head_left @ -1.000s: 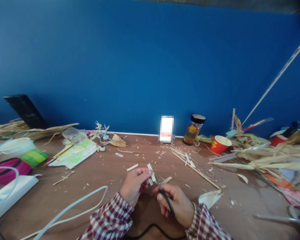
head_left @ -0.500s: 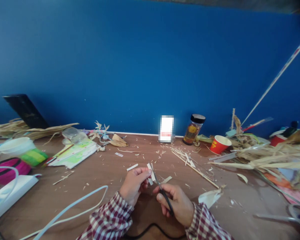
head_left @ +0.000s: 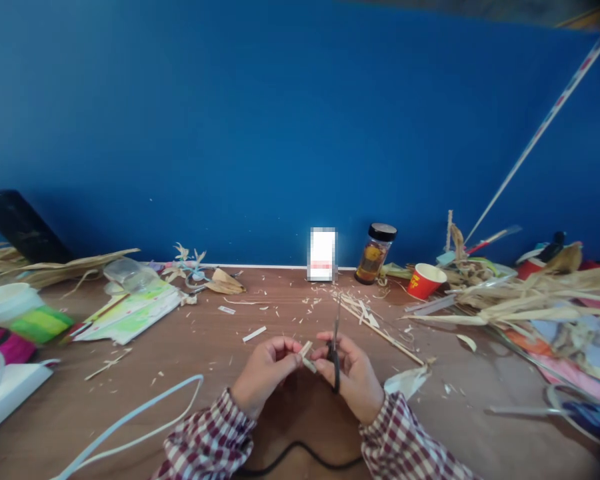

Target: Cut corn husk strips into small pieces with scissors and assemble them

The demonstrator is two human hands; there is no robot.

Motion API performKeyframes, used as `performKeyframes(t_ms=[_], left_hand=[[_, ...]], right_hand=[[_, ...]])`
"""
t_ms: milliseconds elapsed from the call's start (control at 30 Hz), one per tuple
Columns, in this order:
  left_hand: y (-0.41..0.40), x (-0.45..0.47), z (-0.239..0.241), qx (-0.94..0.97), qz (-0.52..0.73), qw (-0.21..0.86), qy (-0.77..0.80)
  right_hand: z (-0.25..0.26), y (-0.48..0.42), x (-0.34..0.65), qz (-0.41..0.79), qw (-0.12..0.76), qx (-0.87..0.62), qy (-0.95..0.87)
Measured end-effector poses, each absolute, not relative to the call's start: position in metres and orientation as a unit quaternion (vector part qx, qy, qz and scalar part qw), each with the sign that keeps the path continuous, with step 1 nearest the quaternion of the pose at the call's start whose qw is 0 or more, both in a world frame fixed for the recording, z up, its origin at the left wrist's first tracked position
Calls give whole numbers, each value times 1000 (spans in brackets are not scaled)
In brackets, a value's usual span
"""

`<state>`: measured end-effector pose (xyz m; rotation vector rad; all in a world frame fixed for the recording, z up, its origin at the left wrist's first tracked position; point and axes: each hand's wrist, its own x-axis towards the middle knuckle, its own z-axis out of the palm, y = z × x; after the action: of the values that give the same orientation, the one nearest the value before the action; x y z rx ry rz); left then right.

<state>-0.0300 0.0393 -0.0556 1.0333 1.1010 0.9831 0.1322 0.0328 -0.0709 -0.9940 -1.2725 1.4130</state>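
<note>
Near the middle of the table my left hand [head_left: 266, 375] pinches a small pale strip [head_left: 306, 352], perhaps dried husk or paper, between thumb and fingertips. My right hand [head_left: 354, 380] is closed around black-handled scissors [head_left: 337, 360], whose blades point up and away from me. The thumb and fingertips of that hand also touch the strip's right end. A white paper strip [head_left: 255, 334] lies on the table beyond my left hand. To the right rests a thin stick [head_left: 385, 333] with pale scraps around it.
A brown table [head_left: 180, 340] is littered with shavings. A lidded jar [head_left: 376, 253] and a red paper cup [head_left: 427, 281] stand at the back. Dried husks [head_left: 525, 300] pile up at right, with large scissors [head_left: 525, 411] nearer. A white cable [head_left: 145, 405] loops at left.
My right hand has moved up and closer to my left, its fingers now at the strip. The scissors have swung upright, away from the strip. The view has shifted slightly right.
</note>
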Motion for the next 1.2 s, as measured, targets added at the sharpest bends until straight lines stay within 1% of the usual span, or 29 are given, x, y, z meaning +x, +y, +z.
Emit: performKeyframes(t_ms=[67, 167, 367, 500, 667, 867, 1000, 1200], left_hand=[[38, -29, -57, 468, 407, 618, 483], [38, -29, -59, 490, 389, 616, 479], [41, -29, -61, 471, 452, 586, 479], [40, -24, -64, 409, 482, 619, 466], [36, -17, -68, 391, 459, 657, 453], [33, -15, -67, 329, 468, 687, 449], [35, -18, -64, 305, 476, 689, 454], [44, -32, -60, 267, 542, 661, 446]], right_hand=[[-71, 33, 132, 573, 492, -405, -515], [-71, 34, 132, 557, 490, -416, -526], [-75, 34, 128, 543, 465, -431, -551], [-76, 32, 126, 551, 450, -434, -552], [-78, 33, 127, 557, 478, -440, -518], [-79, 33, 128, 582, 479, -434, -493], [-77, 31, 126, 585, 454, -435, -512], [-80, 28, 129, 609, 377, -388, -580]])
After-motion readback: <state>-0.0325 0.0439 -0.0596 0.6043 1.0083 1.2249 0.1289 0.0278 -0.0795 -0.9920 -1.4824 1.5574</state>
